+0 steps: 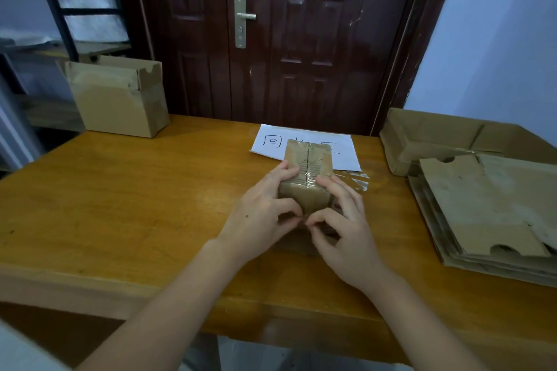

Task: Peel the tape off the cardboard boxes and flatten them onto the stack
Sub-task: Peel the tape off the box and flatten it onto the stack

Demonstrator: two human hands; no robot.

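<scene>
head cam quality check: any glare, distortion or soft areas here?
Head view: wide-angle bowing bends the table edge and door frame; dim, bluish light; glare on the clear tape and door; shelf at far left soft; left hand, right hand and small box reasonably sharp.

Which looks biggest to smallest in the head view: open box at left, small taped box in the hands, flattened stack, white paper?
1. flattened stack, though nearness inflates it
2. open box
3. and 4. small taped box and white paper: unsure, paper partly covered.
</scene>
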